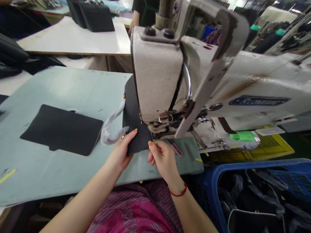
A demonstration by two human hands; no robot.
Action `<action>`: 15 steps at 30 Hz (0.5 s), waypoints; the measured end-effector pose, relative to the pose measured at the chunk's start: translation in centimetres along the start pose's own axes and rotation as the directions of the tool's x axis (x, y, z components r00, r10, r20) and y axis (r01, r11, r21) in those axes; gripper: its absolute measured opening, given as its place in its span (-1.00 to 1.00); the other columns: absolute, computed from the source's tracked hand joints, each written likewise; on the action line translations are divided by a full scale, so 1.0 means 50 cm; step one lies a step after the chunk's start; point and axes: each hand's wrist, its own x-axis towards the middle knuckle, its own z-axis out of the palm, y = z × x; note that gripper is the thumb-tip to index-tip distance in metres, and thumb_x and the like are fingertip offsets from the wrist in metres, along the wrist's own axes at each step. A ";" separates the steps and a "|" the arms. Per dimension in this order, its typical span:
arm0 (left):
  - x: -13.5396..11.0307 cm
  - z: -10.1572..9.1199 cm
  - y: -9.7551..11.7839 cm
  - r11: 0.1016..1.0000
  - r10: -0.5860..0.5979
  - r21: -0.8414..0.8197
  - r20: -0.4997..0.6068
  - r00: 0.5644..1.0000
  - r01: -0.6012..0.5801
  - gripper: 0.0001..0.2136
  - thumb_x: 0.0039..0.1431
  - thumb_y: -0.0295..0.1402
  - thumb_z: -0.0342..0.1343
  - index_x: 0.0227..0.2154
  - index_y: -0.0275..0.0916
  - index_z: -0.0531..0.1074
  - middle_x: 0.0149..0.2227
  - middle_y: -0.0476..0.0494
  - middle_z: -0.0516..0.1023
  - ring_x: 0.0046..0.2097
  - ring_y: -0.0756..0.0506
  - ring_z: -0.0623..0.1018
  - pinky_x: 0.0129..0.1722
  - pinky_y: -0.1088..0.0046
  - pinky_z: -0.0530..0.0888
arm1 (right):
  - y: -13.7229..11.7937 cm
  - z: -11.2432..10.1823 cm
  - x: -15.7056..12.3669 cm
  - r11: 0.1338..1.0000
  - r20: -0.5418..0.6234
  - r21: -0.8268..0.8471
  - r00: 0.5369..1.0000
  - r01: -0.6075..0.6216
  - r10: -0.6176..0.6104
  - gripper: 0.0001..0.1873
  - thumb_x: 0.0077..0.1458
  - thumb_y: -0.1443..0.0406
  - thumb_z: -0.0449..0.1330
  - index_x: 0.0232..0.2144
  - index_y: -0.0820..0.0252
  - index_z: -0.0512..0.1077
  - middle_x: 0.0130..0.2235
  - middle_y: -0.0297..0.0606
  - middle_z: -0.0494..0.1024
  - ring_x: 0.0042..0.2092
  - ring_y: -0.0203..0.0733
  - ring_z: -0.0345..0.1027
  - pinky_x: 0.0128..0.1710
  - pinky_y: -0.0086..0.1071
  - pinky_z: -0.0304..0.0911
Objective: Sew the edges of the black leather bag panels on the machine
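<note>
A black leatherette bag panel (134, 129) stands tilted at the edge of the pale green sewing table (58, 97), its upper part running under the sewing machine head (155, 74) near the presser foot (155, 126). My left hand (120, 152) pinches its lower left edge, and my right hand (162, 158) holds its lower right corner. A gold fitting (123, 96) and a crumpled clear plastic wrap (111, 124) lie at the panel's left side. To the left, a second black panel (62, 129) lies flat. Pink thread snips (176, 148) rest just beyond my right hand.
A blue crate (243, 171) full of black bag parts stands at lower right, with a yellow tray (263, 149) behind it. Beyond the sewing table, stacked black pieces (96, 16) sit on a white table (73, 37), and a co-worker's arm (132, 24) shows behind the machine.
</note>
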 end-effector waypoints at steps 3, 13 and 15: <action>0.032 0.008 0.007 0.999 0.010 0.039 0.049 0.999 -0.012 -0.71 -0.11 -0.27 0.41 -0.33 -0.30 0.56 -0.34 -0.12 0.66 -0.36 -0.08 0.61 -0.38 0.52 0.51 | 0.004 0.000 0.023 0.999 -0.036 0.045 0.999 -0.007 0.009 -0.54 0.29 0.07 0.10 -0.56 0.20 0.34 -0.66 -0.39 0.41 -0.66 -0.42 0.21 -0.62 -0.56 0.10; 0.091 -0.009 0.011 0.989 -0.036 0.147 0.052 0.998 0.028 -0.72 -0.09 -0.27 0.35 -0.29 -0.24 0.53 -0.34 -0.12 0.62 -0.48 -0.06 0.51 -0.51 0.49 0.39 | 0.015 0.015 0.052 0.999 -0.102 0.049 0.995 -0.015 0.020 -0.53 0.29 0.05 0.09 -0.54 0.23 0.43 -0.68 -0.38 0.42 -0.68 -0.41 0.23 -0.63 -0.56 0.11; 0.092 -0.004 0.011 0.983 -0.015 0.182 0.051 0.999 0.005 -0.73 -0.08 -0.25 0.34 -0.29 -0.23 0.52 -0.36 -0.11 0.62 -0.48 -0.08 0.52 -0.50 0.47 0.39 | 0.016 0.013 0.053 0.998 -0.115 0.058 0.993 -0.010 0.017 -0.54 0.28 0.05 0.10 -0.54 0.23 0.43 -0.68 -0.38 0.42 -0.68 -0.41 0.23 -0.63 -0.56 0.11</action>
